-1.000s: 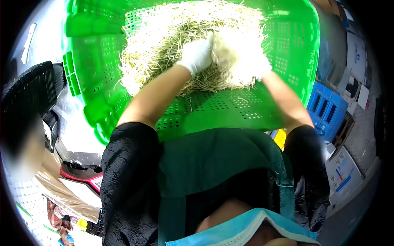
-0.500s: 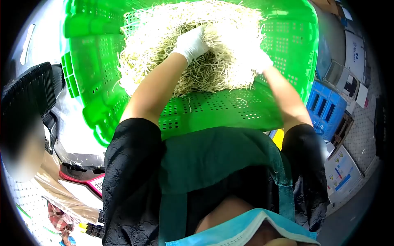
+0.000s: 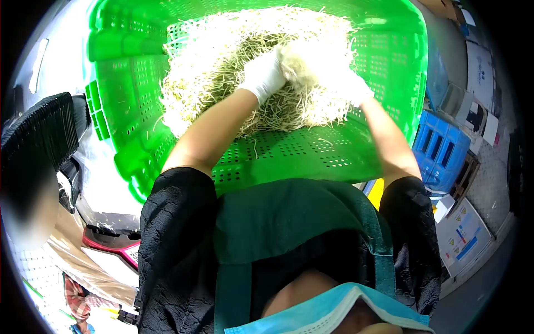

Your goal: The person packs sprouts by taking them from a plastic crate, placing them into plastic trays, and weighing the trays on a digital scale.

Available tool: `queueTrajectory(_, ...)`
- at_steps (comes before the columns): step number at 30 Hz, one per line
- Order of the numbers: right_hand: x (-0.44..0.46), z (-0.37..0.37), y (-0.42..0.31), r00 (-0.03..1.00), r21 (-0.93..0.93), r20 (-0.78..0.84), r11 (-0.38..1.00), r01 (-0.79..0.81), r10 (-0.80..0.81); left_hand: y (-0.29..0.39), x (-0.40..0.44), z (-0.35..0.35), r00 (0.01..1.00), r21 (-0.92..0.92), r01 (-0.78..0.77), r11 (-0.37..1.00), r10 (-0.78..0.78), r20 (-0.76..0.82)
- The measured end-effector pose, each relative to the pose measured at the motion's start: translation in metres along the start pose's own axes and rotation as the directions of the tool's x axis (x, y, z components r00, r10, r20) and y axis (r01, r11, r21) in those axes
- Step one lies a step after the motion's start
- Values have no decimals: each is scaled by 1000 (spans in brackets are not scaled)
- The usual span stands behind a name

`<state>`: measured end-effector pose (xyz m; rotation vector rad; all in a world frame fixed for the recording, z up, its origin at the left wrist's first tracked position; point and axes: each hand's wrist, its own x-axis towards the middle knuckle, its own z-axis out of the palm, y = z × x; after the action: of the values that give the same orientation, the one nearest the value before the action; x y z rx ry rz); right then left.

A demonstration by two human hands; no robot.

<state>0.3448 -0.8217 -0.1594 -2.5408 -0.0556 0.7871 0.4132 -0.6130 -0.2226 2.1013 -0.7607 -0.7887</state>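
Now your left hand (image 3: 265, 75) clutches sprouts (image 3: 203, 78) in the green crate (image 3: 389, 83); can't tell your right hand (image 3: 354, 89)'s grip

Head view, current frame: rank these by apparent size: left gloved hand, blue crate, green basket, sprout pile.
Largest to smallest:
1. Green basket
2. Sprout pile
3. Blue crate, partly hidden
4. Left gloved hand

The crate looks farther away, so this is apparent size only.
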Motion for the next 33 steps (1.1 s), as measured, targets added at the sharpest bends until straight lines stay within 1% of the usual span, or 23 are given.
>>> queueTrajectory(1, -5, -6, 7, 1000, 101, -1, 994, -30, 30, -8, 7, -3, 979, -162, -198, 967, 186, -83)
queueTrajectory(3, -16, -18, 26, 993, 394, 12, 912, -109, 114, -29, 19, -2, 989, -281, -144, 949, 128, -74)
queueTrajectory(5, -18, -5, 69, 994, 427, -22, 901, -84, 103, -26, 12, -25, 962, -747, 262, 611, -101, 254)
queueTrajectory(7, -26, -14, 68, 995, 454, -52, 889, -58, 91, -21, 10, -25, 980, -800, 196, 567, -93, 174)
queueTrajectory(9, -43, -35, 42, 976, 161, 153, 970, -181, 157, -31, 11, -24, 991, -845, 133, 518, -94, 99)
queueTrajectory(10, -48, -39, 38, 958, 52, 218, 978, -204, 189, -43, 12, -28, 975, -813, 221, 538, -96, 202)
queueTrajectory(11, -53, -26, 53, 983, 341, 97, 922, -182, 158, -52, 13, -29, 948, -770, 306, 559, -102, 302)
queueTrajectory(12, -55, -26, 50, 986, 475, 33, 866, -158, 161, -52, 11, -31, 907, -718, 419, 556, -219, 360)
queueTrajectory(13, -57, -27, 46, 986, 597, -30, 794, -114, 164, -51, 10, -33, 907, -719, 420, 554, -217, 362)
queueTrajectory(14, -60, -32, 44, 985, 371, -32, 917, -148, 172, -50, 9, -36, 885, -686, 465, 559, -280, 371)
queueTrajectory(16, -57, -35, 44, 984, 121, -33, 978, -172, 177, -43, 4, -48, 833, -581, 553, 597, -391, 391)
queueTrajectory(18, -47, -28, 74, 991, -114, -3, 985, 130, -131, -37, 1, -50, 840, -603, 542, 585, -391, 376)
queueTrajectory(19, -44, -27, 70, 991, -110, 1, 985, 134, -135, -36, -1, -51, 847, -624, 531, 574, -390, 362)
queueTrajectory(20, -38, -28, 56, 987, 388, 138, 912, -135, 87, -43, 2, -51, 851, -605, 521, 601, -317, 418)
queueTrajectory(22, -27, -5, 21, 979, 450, 145, 872, -195, 144, -66, 18, -26, 873, -645, 484, 592, -277, 401)
queueTrajectory(23, -20, 15, 8, 982, 276, 97, 944, -182, 161, -73, 26, -15, 898, -685, 436, 584, -228, 377)
queueTrajectory(25, -12, 60, -18, 977, -184, -29, 960, -211, 210, -36, 17, -17, 991, -822, 115, 558, -119, 58)
queueTrajectory(26, -11, 78, -29, 966, -359, -93, 897, -259, 241, -52, 33, -4, 987, -407, 151, 901, -158, 16)
queueTrajectory(28, -4, 91, -36, 951, -486, -172, 818, -308, 256, -44, 35, -9, 985, 130, 173, 976, -169, -37)
queueTrajectory(30, 8, 79, -23, 965, -427, -178, 869, -250, 191, -25, 21, -19, 919, -257, 389, 885, -351, 180)
queueTrajectory(31, 14, 67, -13, 975, -378, -162, 903, -203, 152, -27, 23, -14, 934, -703, 346, 621, -299, 196)
queueTrajectory(32, 20, 51, -3, 983, -296, -144, 943, -150, 112, -30, 25, -9, 946, -951, 257, 172, -247, 211)
queueTrajectory(33, 25, 36, 3, 988, -233, -129, 966, -113, 85, -37, 31, -8, 946, -952, 253, 170, -249, 207)
